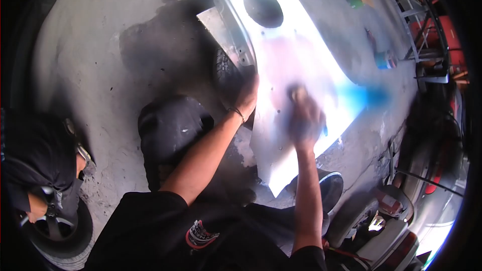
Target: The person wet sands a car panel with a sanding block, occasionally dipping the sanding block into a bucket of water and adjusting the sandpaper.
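A white car body panel (291,65) with an oval hole near its far end lies tilted in front of me, its narrow tip toward my body. My left hand (247,98), with a thin band at the wrist, grips the panel's left edge; its fingers are partly hidden there. Over the lower middle of the panel is my right hand (307,120), smeared by motion. Its fingers are too blurred to read, and whether it holds a pad or cloth I cannot make out. A tyre (224,70) shows under the panel's left side.
At the left, another person in dark clothes has a hand (37,208) by a wheel (70,236). A bucket-like container (331,188) stands beside my right forearm. Car parts (391,236) crowd the lower right. A metal rack (422,30) and a small can (384,60) are farther right.
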Tool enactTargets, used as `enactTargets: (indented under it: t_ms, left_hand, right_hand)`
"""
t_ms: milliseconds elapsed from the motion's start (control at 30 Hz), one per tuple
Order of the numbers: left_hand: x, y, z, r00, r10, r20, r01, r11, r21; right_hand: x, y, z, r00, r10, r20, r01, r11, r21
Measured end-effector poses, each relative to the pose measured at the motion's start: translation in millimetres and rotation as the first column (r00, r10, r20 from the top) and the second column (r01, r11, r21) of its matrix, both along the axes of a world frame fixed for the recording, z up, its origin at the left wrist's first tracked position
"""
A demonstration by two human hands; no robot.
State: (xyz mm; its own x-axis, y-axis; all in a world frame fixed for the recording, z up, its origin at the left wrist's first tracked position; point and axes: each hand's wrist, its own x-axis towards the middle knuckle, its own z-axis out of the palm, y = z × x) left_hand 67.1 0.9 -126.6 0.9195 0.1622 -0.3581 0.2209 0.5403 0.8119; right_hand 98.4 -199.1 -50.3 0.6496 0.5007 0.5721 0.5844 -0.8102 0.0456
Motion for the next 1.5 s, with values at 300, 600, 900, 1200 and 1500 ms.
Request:
enactTargets:
  t_ms: [300, 600, 900, 1200, 1500]
  left_hand:
    - [-0.4, 3.1, -26.1, 0.999, -0.027, 0.047, 0.021, 0.992, 0.123]
    - [14.1, -11.6, -49.4, 0.999, 0.032, 0.034, -0.038, 0.98, 0.194]
    - [7.8, -1.6, -37.9, 0.998, -0.056, 0.008, 0.051, 0.957, 0.287]
    - [20.3, -19.2, -65.3, 0.995, 0.015, 0.098, -0.035, 0.978, 0.207]
    - [29.7, 1.4, -45.3, 0.999, -0.051, 0.012, 0.048, 0.985, 0.165]
  right_hand:
    - [132.2, 62.7, -58.1, 0.998, -0.056, -0.007, 0.056, 0.998, -0.032]
    - [131.9, 44.7, -46.8, 1.0, -0.014, 0.01, 0.015, 0.991, -0.129]
    - [135.6, 76.2, -42.0, 0.996, 0.091, 0.019, -0.085, 0.976, -0.203]
    - [102.0, 83.3, -46.1, 0.997, -0.02, -0.079, 0.008, 0.989, -0.145]
    - [115.9, 96.2, -48.3, 1.0, -0.027, 0.001, 0.027, 0.985, -0.17]
